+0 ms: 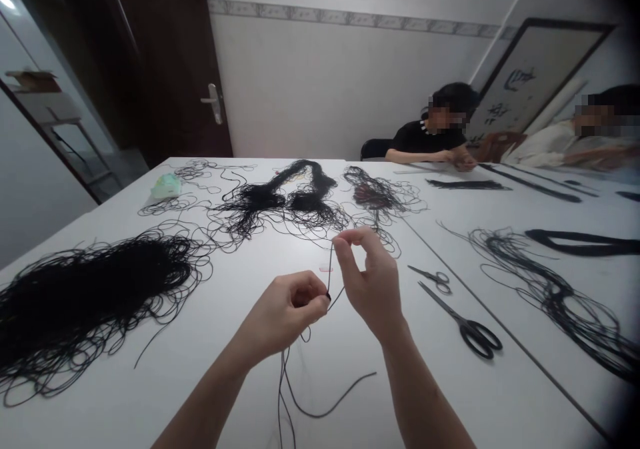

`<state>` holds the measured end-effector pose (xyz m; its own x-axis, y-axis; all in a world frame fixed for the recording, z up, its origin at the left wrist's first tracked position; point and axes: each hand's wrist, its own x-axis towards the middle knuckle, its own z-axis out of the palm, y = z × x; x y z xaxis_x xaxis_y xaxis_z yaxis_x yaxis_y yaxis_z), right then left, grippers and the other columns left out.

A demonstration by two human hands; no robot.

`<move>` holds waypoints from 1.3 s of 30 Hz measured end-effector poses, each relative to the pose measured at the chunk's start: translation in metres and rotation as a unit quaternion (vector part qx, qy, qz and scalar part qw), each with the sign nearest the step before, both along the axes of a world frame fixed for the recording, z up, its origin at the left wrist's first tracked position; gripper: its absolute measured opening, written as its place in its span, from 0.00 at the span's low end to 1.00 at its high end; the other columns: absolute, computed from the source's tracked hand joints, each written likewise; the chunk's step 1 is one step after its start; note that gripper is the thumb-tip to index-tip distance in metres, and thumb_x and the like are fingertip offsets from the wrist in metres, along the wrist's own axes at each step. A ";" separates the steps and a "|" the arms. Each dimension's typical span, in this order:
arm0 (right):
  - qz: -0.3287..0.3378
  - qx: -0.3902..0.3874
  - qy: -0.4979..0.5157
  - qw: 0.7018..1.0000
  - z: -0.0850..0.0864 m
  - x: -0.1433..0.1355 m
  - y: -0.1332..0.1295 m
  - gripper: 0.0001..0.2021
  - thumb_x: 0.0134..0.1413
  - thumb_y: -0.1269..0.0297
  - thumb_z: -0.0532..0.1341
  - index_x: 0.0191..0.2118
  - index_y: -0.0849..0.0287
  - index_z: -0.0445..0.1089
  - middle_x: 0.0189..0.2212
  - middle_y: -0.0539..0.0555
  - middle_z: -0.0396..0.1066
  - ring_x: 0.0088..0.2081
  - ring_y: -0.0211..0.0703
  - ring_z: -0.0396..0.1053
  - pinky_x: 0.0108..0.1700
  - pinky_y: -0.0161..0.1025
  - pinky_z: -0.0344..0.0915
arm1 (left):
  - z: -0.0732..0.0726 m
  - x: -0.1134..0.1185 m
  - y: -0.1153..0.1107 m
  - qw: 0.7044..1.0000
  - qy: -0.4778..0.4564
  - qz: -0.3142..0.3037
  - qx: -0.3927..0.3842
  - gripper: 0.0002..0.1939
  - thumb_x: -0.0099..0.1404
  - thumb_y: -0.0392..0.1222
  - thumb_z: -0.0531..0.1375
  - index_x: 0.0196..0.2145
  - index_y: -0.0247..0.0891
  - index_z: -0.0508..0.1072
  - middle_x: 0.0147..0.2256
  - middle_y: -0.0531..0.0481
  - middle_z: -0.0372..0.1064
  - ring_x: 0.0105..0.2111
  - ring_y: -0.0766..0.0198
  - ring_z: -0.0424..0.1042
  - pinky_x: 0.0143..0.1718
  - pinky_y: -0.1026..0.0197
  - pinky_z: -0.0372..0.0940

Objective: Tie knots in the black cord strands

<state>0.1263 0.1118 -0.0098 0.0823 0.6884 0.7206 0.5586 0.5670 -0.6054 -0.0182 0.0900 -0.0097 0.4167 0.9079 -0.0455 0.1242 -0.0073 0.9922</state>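
A thin black cord [330,268] runs upward between my two hands above the white table. My left hand [290,306] pinches it low down, with a small dark piece, perhaps a knot, at the fingertips. Higher and to the right, my right hand [369,279] grips the cord's upper part between thumb and forefinger. Loose lengths of cord [320,414] hang below my left hand toward the near table edge, one curling off to the right. Another stretch slants between the hands, partly hidden by my fingers.
A big heap of black cord [100,296] covers the left side; more tangled bundles [305,196] lie behind my hands. Large scissors [463,319] and small scissors [435,279] rest to the right, near a cord bundle [555,289]. Two people sit at the far right.
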 end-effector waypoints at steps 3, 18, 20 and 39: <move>0.004 0.009 -0.002 1.000 0.002 0.006 0.000 0.10 0.58 0.60 0.56 0.44 0.58 0.61 0.37 0.55 0.67 0.41 0.43 0.66 0.44 0.44 0.64 | 0.000 -0.001 0.002 0.998 -0.044 0.039 0.010 0.07 0.61 0.39 0.56 0.26 0.37 0.65 0.23 0.55 0.62 0.24 0.68 0.59 0.26 0.65 0.55; 0.133 -0.092 -0.082 0.983 0.005 -0.020 -0.021 0.05 0.57 0.68 0.56 0.30 0.59 0.64 0.29 0.51 0.68 0.33 0.39 0.66 0.35 0.39 0.63 | -0.005 -0.003 0.004 0.957 -0.251 0.143 -0.003 0.07 0.60 0.43 0.61 0.30 0.37 0.69 0.30 0.53 0.66 0.36 0.66 0.66 0.41 0.64 0.61; 0.136 -0.084 -0.078 0.984 0.003 -0.022 -0.021 0.05 0.57 0.70 0.56 0.29 0.59 0.63 0.28 0.51 0.67 0.32 0.38 0.65 0.35 0.39 0.63 | -0.006 -0.002 0.003 0.955 -0.258 0.146 -0.004 0.07 0.61 0.43 0.60 0.30 0.36 0.69 0.29 0.53 0.66 0.35 0.66 0.66 0.41 0.64 0.61; 0.147 -0.129 -0.005 0.981 0.005 -0.007 -0.012 0.07 0.57 0.64 0.56 0.30 0.59 0.67 0.27 0.50 0.70 0.30 0.35 0.67 0.33 0.35 0.64 | -0.003 -0.002 0.001 0.971 -0.175 0.164 -0.014 0.08 0.58 0.44 0.60 0.27 0.37 0.67 0.20 0.58 0.54 0.22 0.72 0.55 0.25 0.69 0.55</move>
<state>0.1193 0.0996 -0.0045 -0.1525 0.8411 0.5189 0.4009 0.5325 -0.7455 -0.0204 0.0906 -0.0128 0.1001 0.9948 0.0201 -0.2296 0.0035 0.9733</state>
